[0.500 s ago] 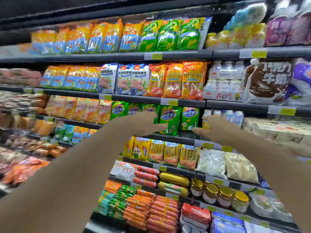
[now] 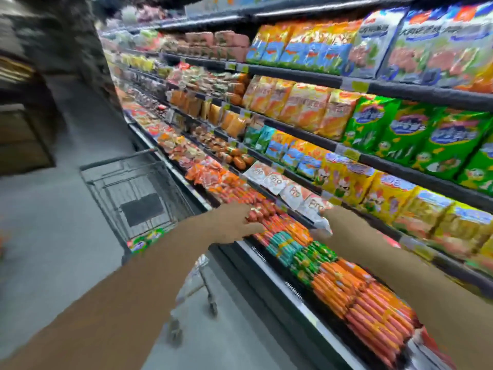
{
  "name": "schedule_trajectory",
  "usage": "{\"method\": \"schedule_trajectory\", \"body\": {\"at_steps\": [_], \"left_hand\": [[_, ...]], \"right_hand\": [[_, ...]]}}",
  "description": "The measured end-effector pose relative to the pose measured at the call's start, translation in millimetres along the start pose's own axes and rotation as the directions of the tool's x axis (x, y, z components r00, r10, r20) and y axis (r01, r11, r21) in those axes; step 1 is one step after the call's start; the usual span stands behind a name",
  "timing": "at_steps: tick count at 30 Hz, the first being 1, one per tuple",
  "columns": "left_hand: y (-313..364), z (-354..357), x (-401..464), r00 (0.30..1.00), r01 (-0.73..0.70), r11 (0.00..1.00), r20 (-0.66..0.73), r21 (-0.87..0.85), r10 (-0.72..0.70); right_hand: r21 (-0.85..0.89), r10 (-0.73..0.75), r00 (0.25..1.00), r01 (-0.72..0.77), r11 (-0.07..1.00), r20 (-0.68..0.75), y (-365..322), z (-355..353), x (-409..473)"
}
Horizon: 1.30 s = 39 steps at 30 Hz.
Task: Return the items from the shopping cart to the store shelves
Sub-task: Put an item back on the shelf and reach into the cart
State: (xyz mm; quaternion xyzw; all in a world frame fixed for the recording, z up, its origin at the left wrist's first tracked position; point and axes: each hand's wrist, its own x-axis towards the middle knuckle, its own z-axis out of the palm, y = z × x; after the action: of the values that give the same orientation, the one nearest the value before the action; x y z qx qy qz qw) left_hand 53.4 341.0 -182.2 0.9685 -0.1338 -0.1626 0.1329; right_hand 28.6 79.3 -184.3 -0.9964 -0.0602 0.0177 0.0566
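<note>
Both hands low over the bottom sausage rows, frame blurred.
Left hand (image 2: 237, 222) loosely spread, holding nothing; right hand (image 2: 324, 227) grip I cannot tell, nothing visibly held. Grey wire shopping cart (image 2: 138, 190) sits left, tight against the dark shelf edge (image 2: 266, 265), green-and-white packet (image 2: 145, 240) inside. Probably turning for it. Grey aisle floor (image 2: 53, 222) left is open.

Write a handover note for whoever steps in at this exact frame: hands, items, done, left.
Left hand: out over the bottom shelf's sausages, nothing visibly held; grip unclear in the blur.
Right hand: by the white Pro packs, grip unclear.
Cart: left of the shelves, one green pack showing in it.
Done: cannot tell.
Left: shelve that green pack, probably with the green bags higher up.
</note>
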Motion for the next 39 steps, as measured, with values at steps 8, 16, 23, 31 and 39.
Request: {"method": "schedule_trajectory", "body": {"at_steps": [8,16,23,31,39], "left_hand": [[-208.4,3.8,-33.9,0.954,0.284,0.959,-0.092,-0.008,-0.284],[-313.6,7.9,-37.9,0.887,0.447,0.890,-0.089,-0.087,-0.454],[-360.1,5.6,31.4,0.832,0.548,0.836,-0.077,-0.040,-0.549],[-427.3,-12.4,123.2,0.781,0.615,0.782,-0.057,-0.103,-0.622],[-498.8,26.9,175.1,0.760,0.644,0.733,0.069,-0.218,-0.647]], "right_hand": [[0.023,-0.315,0.942,0.315,0.949,0.111,-177.5,59.1,95.2],[0.056,-0.465,0.864,0.464,0.884,0.192,-279.9,107.8,178.6],[-0.011,-0.544,0.822,0.553,0.833,0.170,-322.2,148.6,294.3],[-0.060,-0.648,0.724,0.677,0.734,0.237,-363.5,189.6,437.9],[-0.057,-0.611,0.654,0.702,0.710,0.446,-406.5,275.1,502.1]]}}
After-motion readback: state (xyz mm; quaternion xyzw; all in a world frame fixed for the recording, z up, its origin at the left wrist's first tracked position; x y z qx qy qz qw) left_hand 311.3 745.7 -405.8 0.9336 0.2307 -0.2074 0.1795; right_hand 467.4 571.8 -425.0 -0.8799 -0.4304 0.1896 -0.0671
